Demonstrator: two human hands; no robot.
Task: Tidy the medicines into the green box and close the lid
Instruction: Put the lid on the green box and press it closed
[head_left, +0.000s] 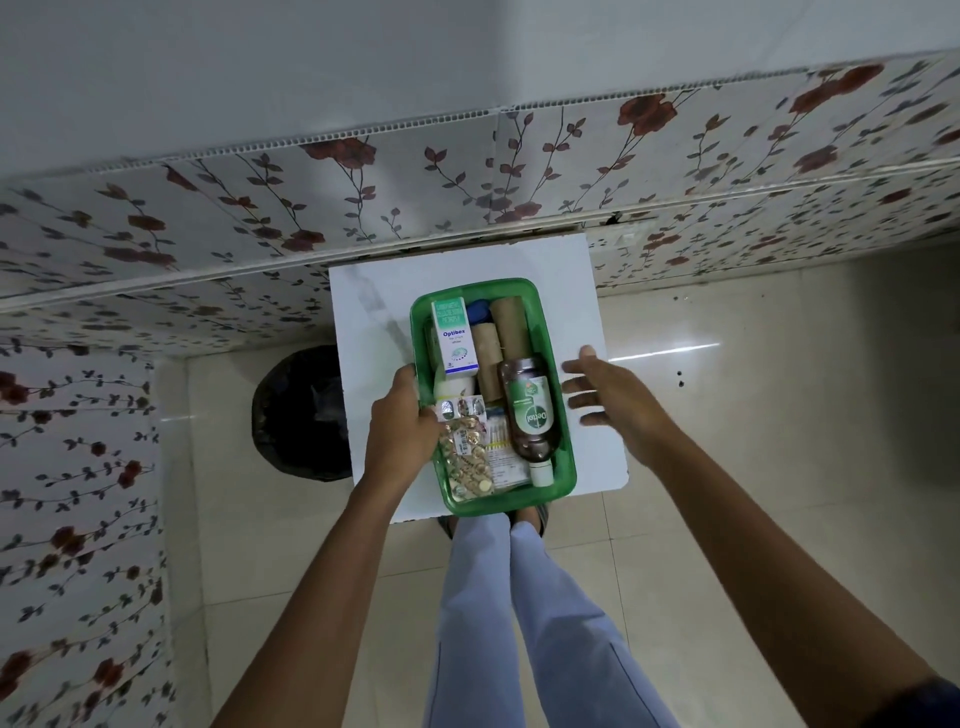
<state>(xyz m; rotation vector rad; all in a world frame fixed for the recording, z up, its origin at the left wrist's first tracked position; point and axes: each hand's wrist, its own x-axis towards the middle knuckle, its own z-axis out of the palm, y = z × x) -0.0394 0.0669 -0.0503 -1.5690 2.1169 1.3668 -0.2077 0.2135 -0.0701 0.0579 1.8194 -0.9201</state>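
On the white bench (363, 296), set against a floral-papered wall (208, 218), a translucent green box (563, 431) is seen uncovered, its rounded rectangular rim fully visible. The long axis of the box is oriented away from the person, tilted slightly leftward at the far end; the near short end overhangs the bench edge above the person's legs. The box is packed. A white-and-green Optibex carton (453, 338) is laid lengthwise at the far left. Two brown cardboard tubes (511, 322) are placed beside it, parallel to the long axis, with a blue item (478, 312) partly hidden between carton and tubes. A brown Dettol bottle (530, 415) is laid along the right wall, white cap pointing toward the near end. Gold blister strips (467, 462) are stacked in the near left corner, with white paper packets (501, 452) between them and the bottle. The left hand (402, 426) is applied to the left wall of the box, thumb over the rim, its grip closed on that wall and fingers reaching the blister strips. The right hand (605, 395) is held just beside the right wall, fingers spread apart, gripping nothing; contact with the box cannot be confirmed. A dark bin (301, 410) is noted on the tiled floor (727, 415) left of the bench.
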